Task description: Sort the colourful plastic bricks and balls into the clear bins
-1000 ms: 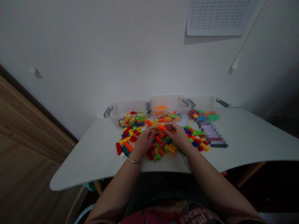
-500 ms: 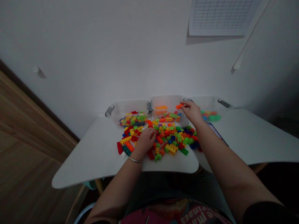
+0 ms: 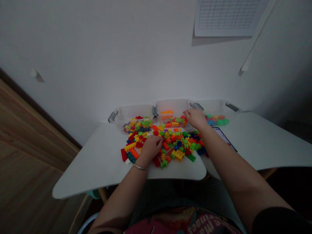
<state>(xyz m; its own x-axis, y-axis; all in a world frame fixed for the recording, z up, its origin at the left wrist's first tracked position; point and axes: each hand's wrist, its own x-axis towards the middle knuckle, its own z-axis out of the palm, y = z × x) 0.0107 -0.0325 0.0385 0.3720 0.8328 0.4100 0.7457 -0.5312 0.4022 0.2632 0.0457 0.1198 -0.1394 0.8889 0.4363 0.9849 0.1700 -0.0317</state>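
Note:
A heap of colourful toy building bricks [image 3: 179,154] covers the middle of the white table. My left hand [image 3: 151,147], with a bracelet at the wrist, rests on the left half of this heap. Its fingers curl down among the bricks, and whatever they grip is hidden. Over the right side of the middle clear plastic bin [image 3: 173,104] is my right hand [image 3: 195,118]. Its fingers reach forward with no brick at their tips. Just below them, orange and red bricks [image 3: 183,120] lie in the bin, beside green and yellow ones.
To the left stands a clear bin [image 3: 134,110] with mixed small pieces. A right-hand bin [image 3: 214,104] holds coloured round pieces [image 3: 219,122]. A phone [image 3: 225,138] lies by my right forearm. Behind the bins rises a white wall [image 3: 122,65] with a gridded sheet [image 3: 225,16].
My right hand has moved slightly down and left over the middle bin and let go of the orange brick it held. My left hand stays on the heap.

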